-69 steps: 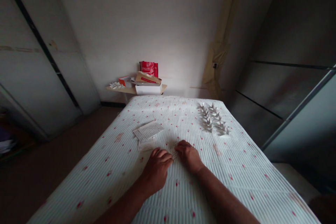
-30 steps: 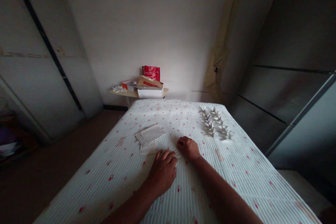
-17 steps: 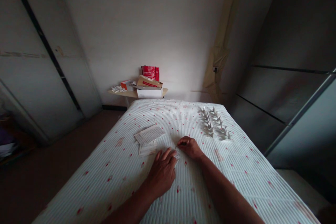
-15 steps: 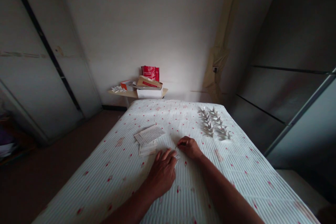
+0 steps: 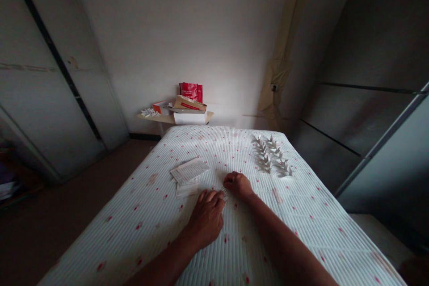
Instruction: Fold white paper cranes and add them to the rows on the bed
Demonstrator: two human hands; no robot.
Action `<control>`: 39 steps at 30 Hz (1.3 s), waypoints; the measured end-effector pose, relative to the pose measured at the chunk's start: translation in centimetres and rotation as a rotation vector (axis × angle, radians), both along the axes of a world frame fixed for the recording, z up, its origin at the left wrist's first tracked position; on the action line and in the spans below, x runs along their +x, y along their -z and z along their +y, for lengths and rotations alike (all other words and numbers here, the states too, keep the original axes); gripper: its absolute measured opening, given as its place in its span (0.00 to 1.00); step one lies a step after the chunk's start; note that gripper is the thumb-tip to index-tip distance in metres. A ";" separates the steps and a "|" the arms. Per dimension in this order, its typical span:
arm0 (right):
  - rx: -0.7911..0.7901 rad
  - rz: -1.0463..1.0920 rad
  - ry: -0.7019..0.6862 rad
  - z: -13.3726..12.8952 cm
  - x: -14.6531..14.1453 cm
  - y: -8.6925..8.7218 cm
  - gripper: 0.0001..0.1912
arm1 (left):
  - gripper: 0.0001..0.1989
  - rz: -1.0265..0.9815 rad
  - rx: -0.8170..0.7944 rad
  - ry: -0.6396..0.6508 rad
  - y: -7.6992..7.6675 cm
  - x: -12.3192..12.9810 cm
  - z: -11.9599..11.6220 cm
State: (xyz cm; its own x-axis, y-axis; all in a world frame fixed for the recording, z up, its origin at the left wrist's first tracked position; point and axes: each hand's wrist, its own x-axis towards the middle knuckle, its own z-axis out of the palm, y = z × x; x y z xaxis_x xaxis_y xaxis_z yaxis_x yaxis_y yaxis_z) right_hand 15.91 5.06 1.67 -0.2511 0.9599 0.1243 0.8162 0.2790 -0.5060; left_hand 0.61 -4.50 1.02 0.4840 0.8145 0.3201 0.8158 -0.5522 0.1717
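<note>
A small piece of printed paper lies on the quilted bed cover between my hands, mostly hidden by the fingers. My left hand rests palm down with bent fingers, its fingertips pressing on the paper's left side. Just beyond, my right hand is closed in a pinch at the paper's far edge. Printed paper sheets lie in a loose stack up and left of my left hand. Several folded paper shapes stand in rows on the right, past my right hand.
The bed has a white ribbed cover with red spots. Behind it, a small table holds a white box, a red bag and white folded pieces. Wardrobes stand on both sides.
My right hand has turned slightly, its fingers curling closer together at the paper. My left hand stays nearly in place. The whole view has shifted a little.
</note>
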 end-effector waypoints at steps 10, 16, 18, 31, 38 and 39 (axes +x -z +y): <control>0.028 0.066 -0.030 0.3 0.8 0.6 0.08 | 0.16 0.003 0.014 -0.006 -0.1 0.0 -0.3; 0.054 -0.011 -0.105 -0.4 0.8 0.7 0.08 | 0.13 -0.003 0.020 0.002 -0.2 0.0 -0.3; 0.075 -0.069 -0.079 -0.6 0.5 0.7 0.06 | 0.13 0.004 0.017 -0.001 -0.2 0.0 -0.3; 0.083 0.005 0.041 0.0 0.0 1.0 0.06 | 0.13 -0.075 -0.041 -0.003 0.1 -0.3 0.2; 0.101 0.074 -0.102 -0.6 1.1 1.4 0.03 | 0.15 -0.158 -0.063 -0.031 0.1 -0.3 0.8; 0.110 0.072 -0.057 -0.5 1.0 1.5 0.02 | 0.15 -0.160 -0.065 -0.035 0.1 -0.2 0.8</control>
State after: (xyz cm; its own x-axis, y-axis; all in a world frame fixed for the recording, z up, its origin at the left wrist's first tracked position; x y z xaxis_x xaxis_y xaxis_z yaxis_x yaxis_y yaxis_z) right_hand 16.88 4.55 0.13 -0.2918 0.9238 0.2479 0.7601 0.3814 -0.5262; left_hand 0.36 -3.67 0.88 0.4017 0.8516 0.3367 0.7938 -0.5072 0.3357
